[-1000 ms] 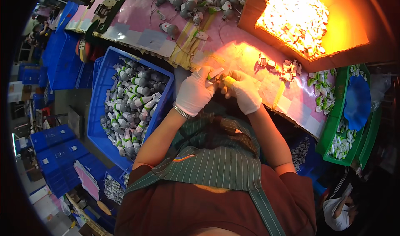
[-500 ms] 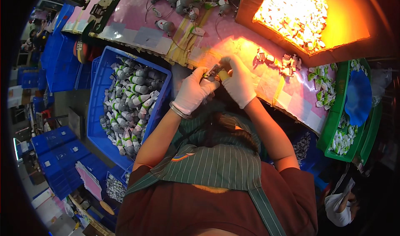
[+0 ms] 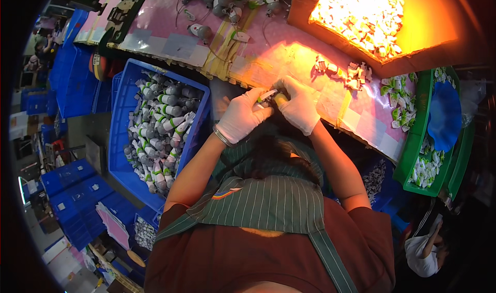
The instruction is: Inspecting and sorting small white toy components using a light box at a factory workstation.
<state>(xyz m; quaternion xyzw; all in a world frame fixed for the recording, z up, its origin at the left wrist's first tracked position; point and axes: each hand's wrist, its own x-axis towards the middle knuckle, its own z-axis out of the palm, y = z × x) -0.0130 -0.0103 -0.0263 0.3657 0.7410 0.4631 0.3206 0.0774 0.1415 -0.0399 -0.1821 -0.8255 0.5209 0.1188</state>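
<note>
My left hand [image 3: 241, 118] and my right hand [image 3: 298, 105], both in white gloves, meet at the near edge of the pink-covered workbench [image 3: 170, 27]. Between their fingers they pinch a small grey and white part [image 3: 266, 97] with a bit of yellow on it. Which hand carries most of the part I cannot tell; both touch it. A metal bangle sits on my left wrist. A few small white parts [image 3: 351, 72] lie on the bench just beyond my right hand.
A blue crate [image 3: 121, 112] full of grey and white parts stands at my left. A brightly lit cardboard box [image 3: 413, 29] of small white parts sits at the back right. Green trays [image 3: 413, 133] with white and green pieces stand at the right. Stacked blue bins [image 3: 67, 189] are lower left.
Both hands have stayed together on the small part and shifted slightly toward the bench edge; the fingers have turned the part between them.
</note>
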